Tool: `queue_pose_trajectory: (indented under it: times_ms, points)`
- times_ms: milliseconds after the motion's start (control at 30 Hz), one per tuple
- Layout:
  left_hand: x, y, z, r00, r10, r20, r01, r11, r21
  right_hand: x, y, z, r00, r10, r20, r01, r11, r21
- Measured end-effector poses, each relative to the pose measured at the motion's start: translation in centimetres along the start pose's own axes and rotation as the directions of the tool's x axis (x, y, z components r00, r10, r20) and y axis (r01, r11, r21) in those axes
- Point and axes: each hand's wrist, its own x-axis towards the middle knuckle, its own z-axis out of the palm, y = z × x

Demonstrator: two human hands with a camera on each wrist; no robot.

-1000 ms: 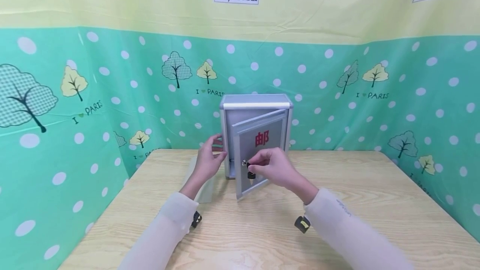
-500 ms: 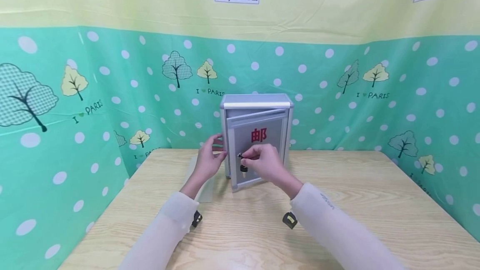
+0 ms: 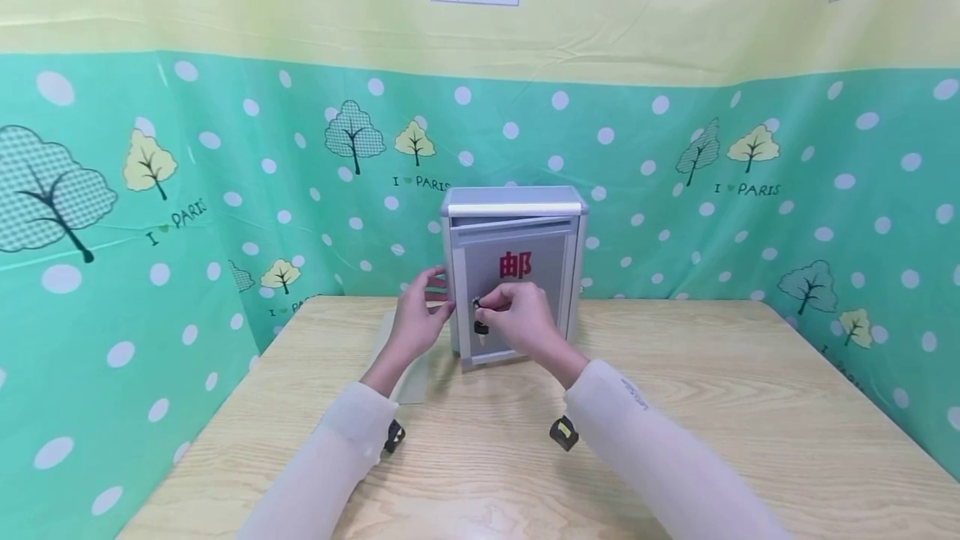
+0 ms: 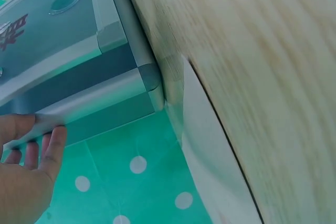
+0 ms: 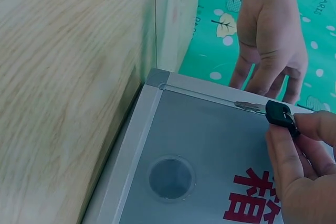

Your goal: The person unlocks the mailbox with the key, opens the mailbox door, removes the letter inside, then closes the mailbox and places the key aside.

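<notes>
A grey metal mailbox (image 3: 513, 200) with red characters stands upright on the table; its door (image 3: 480, 265) is slightly ajar, with a gap along the top and left side. My right hand (image 3: 525, 319) pinches a black-headed key at the door lock; the fingers mostly hide it. A second black-headed key (image 5: 277, 114) hangs from it, its blade lying over the door. My left hand (image 3: 420, 323) rests against the left side of the mailbox, thumb at the front edge (image 4: 79, 95) and extended fingers along the side wall.
A pale flat sheet, perhaps an envelope (image 3: 412, 386), lies on the wooden table (image 3: 675, 407) left of the mailbox, partly behind my left forearm. A green and yellow printed curtain (image 3: 622, 165) hangs close behind and on both sides.
My right hand has moved left and away from me, swinging the mailbox door from well open to nearly closed, with the keys moving along. My left hand has stayed at the mailbox's side.
</notes>
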Motion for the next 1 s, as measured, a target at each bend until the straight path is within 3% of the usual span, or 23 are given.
queue_pose_trajectory:
  times_ms: [1000]
  points:
    - [0.1, 0.0, -0.1, 1.000, -0.030, 0.011, 0.029, 1.000, 0.010, 1.8, -0.5, 1.6, 0.995, 0.038, -0.088, -0.041, 0.999, -0.029]
